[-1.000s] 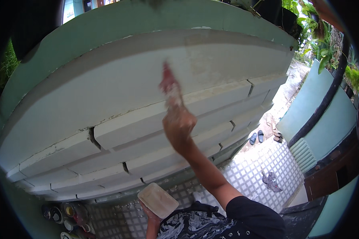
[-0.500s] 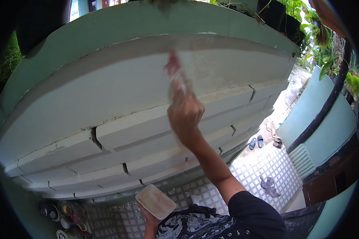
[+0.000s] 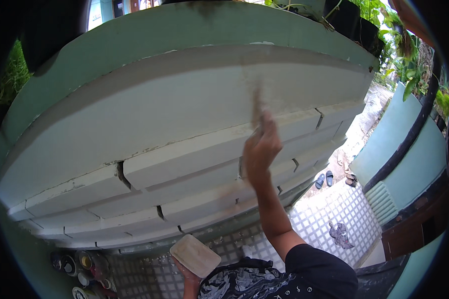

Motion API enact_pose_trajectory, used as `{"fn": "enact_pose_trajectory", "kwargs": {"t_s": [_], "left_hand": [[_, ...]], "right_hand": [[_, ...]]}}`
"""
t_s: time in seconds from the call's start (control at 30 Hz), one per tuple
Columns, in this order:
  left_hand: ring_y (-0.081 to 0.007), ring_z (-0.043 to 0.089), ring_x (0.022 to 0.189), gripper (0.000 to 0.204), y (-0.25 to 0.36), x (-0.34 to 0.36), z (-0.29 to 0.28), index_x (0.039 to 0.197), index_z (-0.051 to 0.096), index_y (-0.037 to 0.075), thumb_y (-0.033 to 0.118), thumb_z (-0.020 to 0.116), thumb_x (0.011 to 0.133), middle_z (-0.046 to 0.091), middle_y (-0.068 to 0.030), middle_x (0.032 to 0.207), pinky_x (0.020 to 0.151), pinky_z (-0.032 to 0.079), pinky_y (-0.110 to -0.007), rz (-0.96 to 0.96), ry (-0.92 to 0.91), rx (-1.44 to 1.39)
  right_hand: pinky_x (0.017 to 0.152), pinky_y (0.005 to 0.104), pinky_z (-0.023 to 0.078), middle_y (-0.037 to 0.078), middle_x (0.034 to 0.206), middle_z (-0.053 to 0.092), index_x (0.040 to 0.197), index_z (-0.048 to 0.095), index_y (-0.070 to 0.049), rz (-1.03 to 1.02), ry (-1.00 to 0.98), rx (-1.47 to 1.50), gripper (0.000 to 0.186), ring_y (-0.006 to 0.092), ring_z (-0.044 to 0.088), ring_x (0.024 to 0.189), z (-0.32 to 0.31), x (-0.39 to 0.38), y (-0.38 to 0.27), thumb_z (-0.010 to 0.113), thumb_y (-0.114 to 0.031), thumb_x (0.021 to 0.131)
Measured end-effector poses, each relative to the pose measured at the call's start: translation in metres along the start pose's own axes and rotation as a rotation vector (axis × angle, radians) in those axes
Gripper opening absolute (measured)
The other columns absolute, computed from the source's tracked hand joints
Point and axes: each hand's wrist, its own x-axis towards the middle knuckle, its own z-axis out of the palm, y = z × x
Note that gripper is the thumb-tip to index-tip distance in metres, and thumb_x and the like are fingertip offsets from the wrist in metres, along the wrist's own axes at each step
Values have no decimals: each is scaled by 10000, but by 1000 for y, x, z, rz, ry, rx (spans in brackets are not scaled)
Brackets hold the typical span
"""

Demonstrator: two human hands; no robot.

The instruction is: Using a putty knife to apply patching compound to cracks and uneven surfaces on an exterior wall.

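My right hand (image 3: 263, 149) is raised in front of the whitish wall (image 3: 149, 109), fingers closed round a narrow hand tool (image 3: 257, 102). Motion smears that tool, so its exact kind is unclear; its end points up along the wall's smooth upper band. Patchy, beige marks show on the wall near it. Low in front of my body, my left hand (image 3: 184, 273) grips a shallow rectangular plastic tub (image 3: 195, 255) from its left side. A pale, whitish-beige layer shows in the tub. Most of the left fingers are hidden beneath it.
A green ledge (image 3: 184, 32) caps the wall, with dark plant pots (image 3: 368, 37) at its right. Grooved blocks form the lower wall. On the tiled floor lie a crumpled cloth (image 3: 340, 235) and sandals (image 3: 324, 180). Several paint cans (image 3: 87, 261) stand at lower left.
My right hand has moved right and slightly down along the wall with the tool, which looked red before and now shows as a thin brownish streak. My left hand and the tub are nearly still.
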Motion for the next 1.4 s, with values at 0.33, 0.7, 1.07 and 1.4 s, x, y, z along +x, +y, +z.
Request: {"fn": "enact_pose_trajectory", "kwargs": {"t_s": [0.33,0.7,1.07,1.4], "left_hand": [[-294,566,1108,720,0,-4,27,1349,434,175,709,315,882,542,-73,1264,927,487,-481,9,-34,65],[-319,557,1127,762,-12,10,-12,1376,408,174,730,321,863,524,-86,1301,950,468,-518,0,-25,87],[-322,575,1095,755,-3,2,8,1360,425,170,729,304,868,546,-79,1267,923,484,-511,-19,-33,72],[-327,570,1106,755,-5,4,22,1365,419,167,726,302,870,541,-85,1274,928,482,-521,33,-36,146]], "right_hand": [[744,410,545,239,1122,625,1251,514,37,222,203,-55,500,355,665,902,-11,32,47,471,112,759],[787,356,574,208,1110,648,1141,599,33,-219,277,-25,398,311,669,969,-6,43,20,448,145,790],[711,398,557,230,973,668,1159,593,48,-448,-4,415,374,339,686,815,2,13,-42,529,80,792],[859,413,530,204,1067,663,1163,596,28,105,191,90,396,309,662,980,17,67,35,463,111,800]]}}
